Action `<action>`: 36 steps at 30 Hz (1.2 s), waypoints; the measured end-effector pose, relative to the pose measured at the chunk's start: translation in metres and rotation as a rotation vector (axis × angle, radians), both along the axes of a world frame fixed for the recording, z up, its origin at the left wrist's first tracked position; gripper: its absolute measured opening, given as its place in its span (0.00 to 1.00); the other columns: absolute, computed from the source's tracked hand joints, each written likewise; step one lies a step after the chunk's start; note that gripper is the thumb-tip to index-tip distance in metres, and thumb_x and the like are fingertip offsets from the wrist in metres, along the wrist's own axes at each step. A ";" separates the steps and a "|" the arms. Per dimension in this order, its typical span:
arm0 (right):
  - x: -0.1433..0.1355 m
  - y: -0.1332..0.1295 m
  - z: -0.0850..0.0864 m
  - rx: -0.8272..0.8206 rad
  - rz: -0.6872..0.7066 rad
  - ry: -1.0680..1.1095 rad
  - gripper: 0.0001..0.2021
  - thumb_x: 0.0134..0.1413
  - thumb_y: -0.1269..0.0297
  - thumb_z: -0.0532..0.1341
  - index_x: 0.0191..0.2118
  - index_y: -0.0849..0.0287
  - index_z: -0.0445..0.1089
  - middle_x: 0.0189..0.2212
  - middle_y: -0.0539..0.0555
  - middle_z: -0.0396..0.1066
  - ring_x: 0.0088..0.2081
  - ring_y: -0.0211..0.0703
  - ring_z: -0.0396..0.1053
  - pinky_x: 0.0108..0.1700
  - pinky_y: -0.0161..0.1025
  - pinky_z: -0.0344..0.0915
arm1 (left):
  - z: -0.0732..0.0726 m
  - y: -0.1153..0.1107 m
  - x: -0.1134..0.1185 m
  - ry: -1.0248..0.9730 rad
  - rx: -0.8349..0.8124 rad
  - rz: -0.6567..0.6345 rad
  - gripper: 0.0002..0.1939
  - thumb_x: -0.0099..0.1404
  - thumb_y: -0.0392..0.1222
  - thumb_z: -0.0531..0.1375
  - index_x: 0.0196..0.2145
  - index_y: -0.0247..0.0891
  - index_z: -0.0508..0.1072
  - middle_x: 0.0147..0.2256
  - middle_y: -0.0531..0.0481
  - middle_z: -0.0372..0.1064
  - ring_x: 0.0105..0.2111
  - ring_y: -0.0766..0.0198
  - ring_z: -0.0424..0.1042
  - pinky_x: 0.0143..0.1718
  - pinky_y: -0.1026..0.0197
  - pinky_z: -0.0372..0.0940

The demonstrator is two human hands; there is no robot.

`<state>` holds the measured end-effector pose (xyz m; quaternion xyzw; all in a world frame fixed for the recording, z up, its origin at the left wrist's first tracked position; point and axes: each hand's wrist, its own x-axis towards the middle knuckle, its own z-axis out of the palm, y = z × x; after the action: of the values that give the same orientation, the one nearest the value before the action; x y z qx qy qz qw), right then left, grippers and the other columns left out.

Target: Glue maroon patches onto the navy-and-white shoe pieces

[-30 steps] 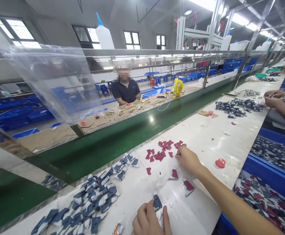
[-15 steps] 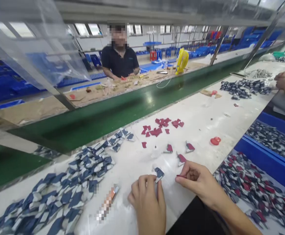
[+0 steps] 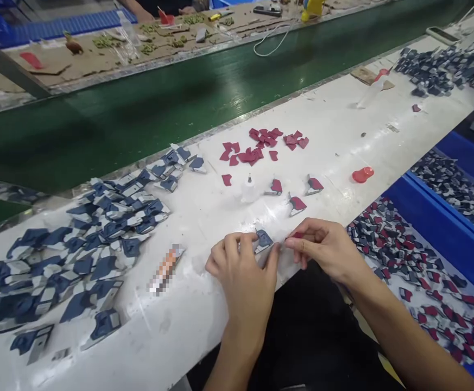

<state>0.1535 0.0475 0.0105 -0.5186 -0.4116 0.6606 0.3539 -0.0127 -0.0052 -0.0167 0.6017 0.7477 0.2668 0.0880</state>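
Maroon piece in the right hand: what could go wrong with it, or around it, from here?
The maroon piece could slip, as the right hand pinches it only at the fingertips; being near the edge of the table, it might fall off.

The blue-and-grey piece might shift under the left hand, whose fingers and thumb hold it beside that edge.

The clear bottle stands upright just beyond both hands, so a forward reach could tip it.

A factory workshop, with a green conveyor belt (image 3: 171,98) and heaped small parts (image 3: 110,212).
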 end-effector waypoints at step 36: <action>0.000 -0.006 0.014 0.272 0.010 -0.362 0.09 0.62 0.62 0.77 0.45 0.47 0.81 0.30 0.48 0.78 0.27 0.44 0.75 0.29 0.41 0.74 | 0.001 -0.002 -0.003 -0.059 0.004 -0.129 0.07 0.71 0.46 0.66 0.44 0.43 0.75 0.41 0.47 0.78 0.48 0.47 0.68 0.53 0.42 0.54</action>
<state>0.1540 0.0418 0.0250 -0.5742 -0.5564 0.4969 0.3374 -0.0153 -0.0072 -0.0158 0.6408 0.7038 0.2797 0.1260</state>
